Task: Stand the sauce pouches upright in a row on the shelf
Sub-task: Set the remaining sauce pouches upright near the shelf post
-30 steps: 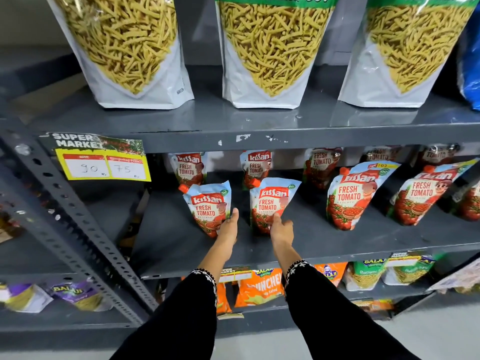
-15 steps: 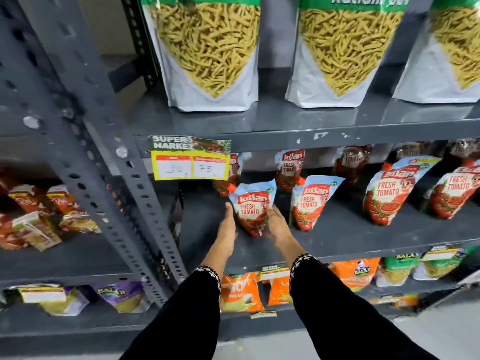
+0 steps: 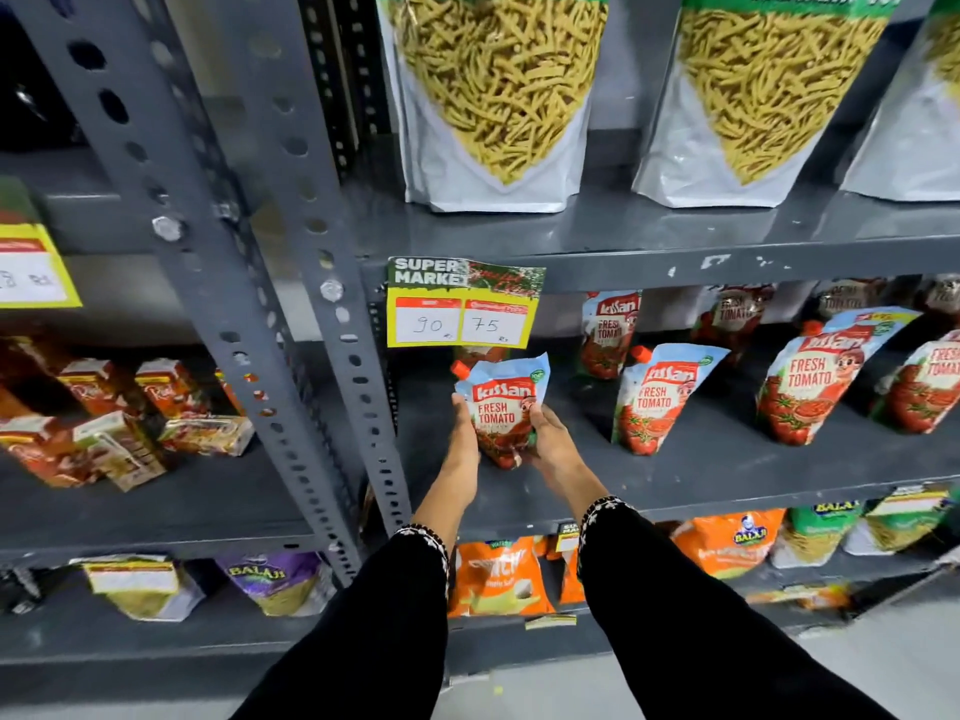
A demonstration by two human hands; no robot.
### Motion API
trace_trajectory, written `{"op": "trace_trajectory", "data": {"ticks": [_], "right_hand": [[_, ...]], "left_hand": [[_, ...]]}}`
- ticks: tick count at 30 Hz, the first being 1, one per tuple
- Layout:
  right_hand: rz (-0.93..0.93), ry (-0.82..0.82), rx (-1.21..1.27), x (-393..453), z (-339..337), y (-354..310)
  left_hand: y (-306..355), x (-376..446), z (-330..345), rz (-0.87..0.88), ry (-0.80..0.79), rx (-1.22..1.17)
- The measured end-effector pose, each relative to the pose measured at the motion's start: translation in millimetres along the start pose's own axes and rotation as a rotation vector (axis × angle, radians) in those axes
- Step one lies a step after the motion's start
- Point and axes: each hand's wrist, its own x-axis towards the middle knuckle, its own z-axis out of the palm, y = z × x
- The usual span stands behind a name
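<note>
Head view: we are looking down at our left hand (image 3: 464,445) and right hand (image 3: 551,443), which are pressing against opposite sides of one tomato sauce pouch (image 3: 503,407) and clasping it between them. The pouch is standing nearly upright at the left end of the grey shelf (image 3: 701,478), its orange cap (image 3: 460,368) pointing up and to the left, just below the yellow price tag (image 3: 462,309). To its right a second pouch (image 3: 660,397) is leaning to the right, well apart from a third pouch (image 3: 815,376) that is tilting the same way. More pouches are standing in a back row (image 3: 610,330) behind them. Large snack bags (image 3: 498,96) are sitting on the shelf above, and black sleeves (image 3: 649,589) are covering our forearms
</note>
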Motion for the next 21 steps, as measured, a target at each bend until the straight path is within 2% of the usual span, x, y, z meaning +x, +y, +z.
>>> {"op": "trace_trajectory", "data": {"ticks": [17,21], "right_hand": [[-0.008,-0.021,-0.054,1.6,8.0,7.8],[0.011,0.023,-0.146,-3.0,4.1,5.7]], "left_hand": [[1.2,-4.7,-11.6,0.004,0.044,0.053],[3.6,-9.4,-12.2,-0.002,0.112,0.121]]}}
